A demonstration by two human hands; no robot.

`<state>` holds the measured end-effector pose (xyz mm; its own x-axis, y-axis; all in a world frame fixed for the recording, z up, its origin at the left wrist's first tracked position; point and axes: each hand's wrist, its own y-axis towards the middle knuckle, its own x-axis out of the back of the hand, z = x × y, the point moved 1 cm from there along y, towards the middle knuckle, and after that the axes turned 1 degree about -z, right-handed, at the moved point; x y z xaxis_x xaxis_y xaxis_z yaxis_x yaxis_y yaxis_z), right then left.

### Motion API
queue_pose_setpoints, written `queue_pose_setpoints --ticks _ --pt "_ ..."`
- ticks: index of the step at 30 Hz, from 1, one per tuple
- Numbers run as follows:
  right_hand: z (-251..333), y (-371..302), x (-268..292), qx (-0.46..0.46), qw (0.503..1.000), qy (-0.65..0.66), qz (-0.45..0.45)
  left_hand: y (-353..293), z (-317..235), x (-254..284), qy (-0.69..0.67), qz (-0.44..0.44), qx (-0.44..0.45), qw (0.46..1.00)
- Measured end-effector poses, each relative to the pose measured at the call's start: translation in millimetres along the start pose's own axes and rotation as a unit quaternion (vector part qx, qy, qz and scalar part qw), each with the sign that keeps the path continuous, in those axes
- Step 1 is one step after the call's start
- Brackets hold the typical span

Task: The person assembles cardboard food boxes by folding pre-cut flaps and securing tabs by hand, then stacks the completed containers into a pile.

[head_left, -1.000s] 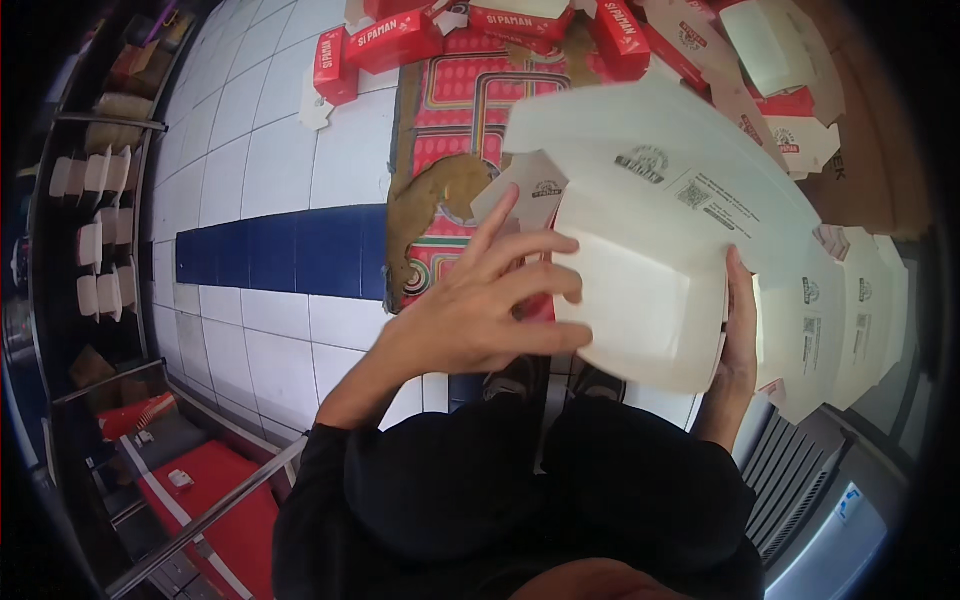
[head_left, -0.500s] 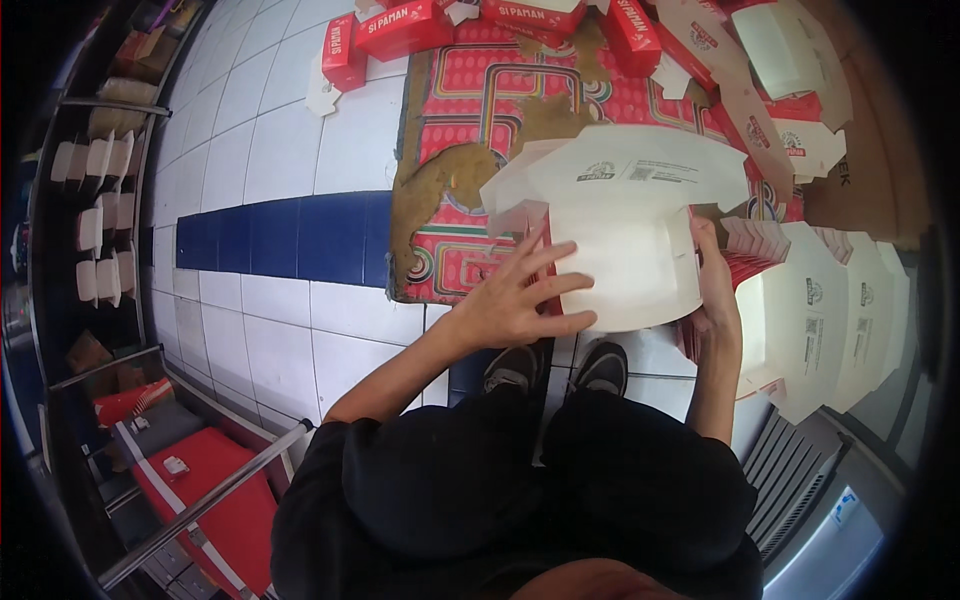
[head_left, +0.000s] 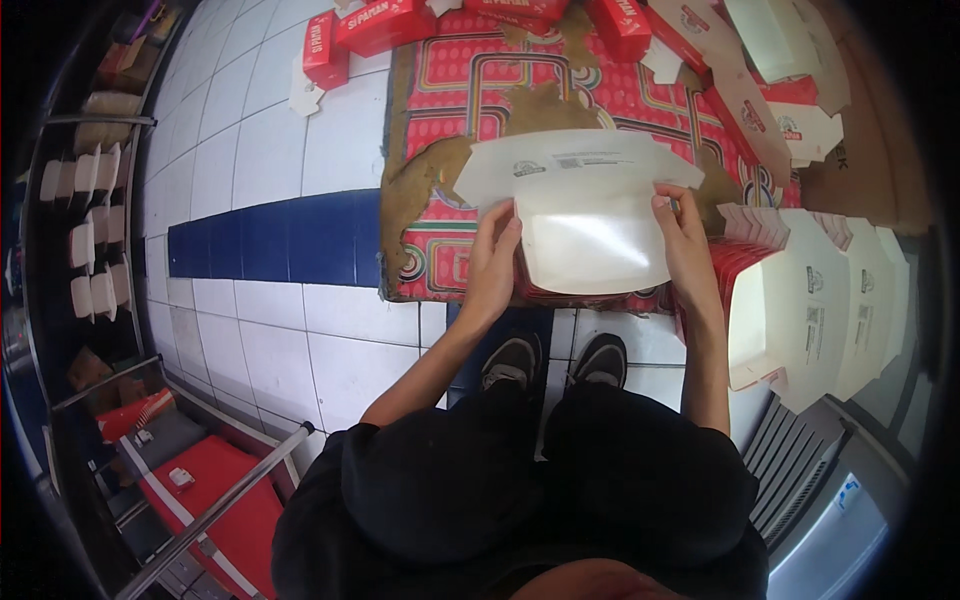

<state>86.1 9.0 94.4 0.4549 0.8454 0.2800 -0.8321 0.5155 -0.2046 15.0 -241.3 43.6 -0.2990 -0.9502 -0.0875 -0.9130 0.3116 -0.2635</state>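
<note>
Between my hands is a paper food box (head_left: pixel 595 245), white inside and red on its outer walls, its white flap spread out on the far side. My left hand (head_left: pixel 494 255) grips the box's left wall, thumb along the edge. On the opposite side my right hand (head_left: pixel 684 240) holds the right corner, fingers bent over the rim near the flap. Several nested boxes (head_left: pixel 815 290) with white flaps lie just right of my right forearm. The held box is over the near part of a worn, red-patterned low table (head_left: pixel 450 70).
Red folded boxes (head_left: pixel 385 25) line the table's far edge, and more box blanks (head_left: pixel 745 120) pile up at the far right beside brown cardboard (head_left: pixel 870 170). A metal-framed rack (head_left: pixel 95 225) with white boxes stands left. A red-topped cart (head_left: pixel 215 490) is at the lower left.
The box has moved slightly left and farther away. My left hand, earlier spread over the left wall, now grips that side; my right hand has shifted up toward the flap corner.
</note>
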Motion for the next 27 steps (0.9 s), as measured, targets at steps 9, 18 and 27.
queue_pose_setpoints --ticks 9,18,27 --pt "-21 -6 11 -0.012 0.998 -0.056 0.029 -16 8 -9 0.024 -0.053 -0.041 0.997" --pt "-6 -12 7 0.037 0.957 -0.287 -0.004 -15 -5 -15 0.069 -0.03 -0.01 0.997" --pt "30 97 29 0.014 0.945 0.222 -0.239 4 -14 23 0.1 -0.041 -0.006 0.994"
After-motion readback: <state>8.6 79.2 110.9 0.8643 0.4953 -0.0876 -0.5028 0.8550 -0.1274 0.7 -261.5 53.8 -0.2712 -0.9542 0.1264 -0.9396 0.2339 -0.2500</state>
